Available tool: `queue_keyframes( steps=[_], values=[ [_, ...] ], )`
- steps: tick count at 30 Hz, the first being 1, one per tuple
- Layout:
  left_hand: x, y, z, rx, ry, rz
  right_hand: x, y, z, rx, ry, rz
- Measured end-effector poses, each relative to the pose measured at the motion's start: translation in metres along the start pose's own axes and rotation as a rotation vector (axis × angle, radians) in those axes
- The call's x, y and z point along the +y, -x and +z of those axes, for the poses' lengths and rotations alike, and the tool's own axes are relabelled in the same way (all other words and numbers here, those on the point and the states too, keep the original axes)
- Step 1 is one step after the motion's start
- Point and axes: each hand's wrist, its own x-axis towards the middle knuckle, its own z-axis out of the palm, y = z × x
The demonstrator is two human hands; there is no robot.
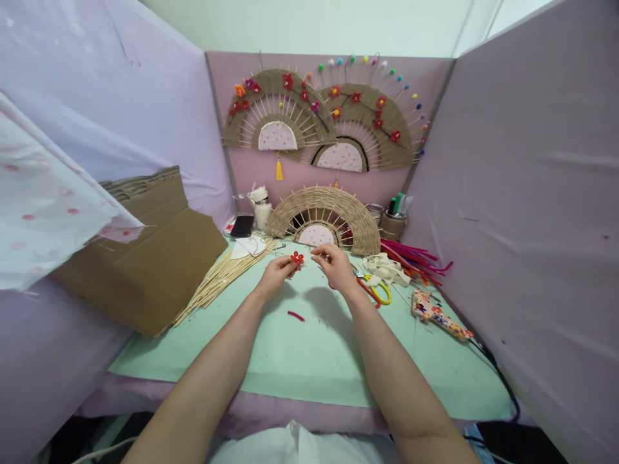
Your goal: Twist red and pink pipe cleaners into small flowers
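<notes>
My left hand [275, 277] is closed in a pinch on a small red flower [297, 258] with looped petals, held above the table. Just to its right, my right hand [333, 265] is also pinched. Whatever sits between its fingertips is too small to make out. A short magenta pipe cleaner piece [296, 316] lies on the green table cover [309, 361] below the hands. Beyond them stands a woven fan [326, 196] with thin sticks and a pink-dotted half-round centre. Scissors with yellow and red handles [384, 295] lie beside my right wrist.
Right of the scissors lie cream fabric strips [387, 267], red and magenta pipe cleaners [420, 258] and a flower-patterned glue gun [440, 316] with a black cord. Thin sticks [222, 274] and cardboard [149, 270] are at left. A white bottle [262, 209] and phone [242, 226] stand behind.
</notes>
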Motion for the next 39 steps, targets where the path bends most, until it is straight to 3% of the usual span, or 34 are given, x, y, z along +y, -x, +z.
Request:
queue_keyframes(
  steps=[4,7,22,28,39],
  values=[
    [0.001,0.000,0.003,0.030,-0.020,0.024,-0.003,0.003,0.007,-0.010,0.104,-0.226],
    [0.000,0.000,0.006,0.042,-0.017,0.035,-0.005,0.005,0.012,-0.019,0.188,-0.294],
    [-0.001,0.003,0.008,0.058,-0.161,0.112,-0.005,0.008,0.018,-0.053,0.310,-0.299],
    [-0.002,0.000,0.005,0.116,-0.062,0.102,-0.004,0.006,0.015,-0.004,0.235,-0.283],
    [-0.003,0.000,0.005,0.064,-0.083,0.052,-0.001,0.006,0.015,-0.028,0.346,-0.316]
  ],
)
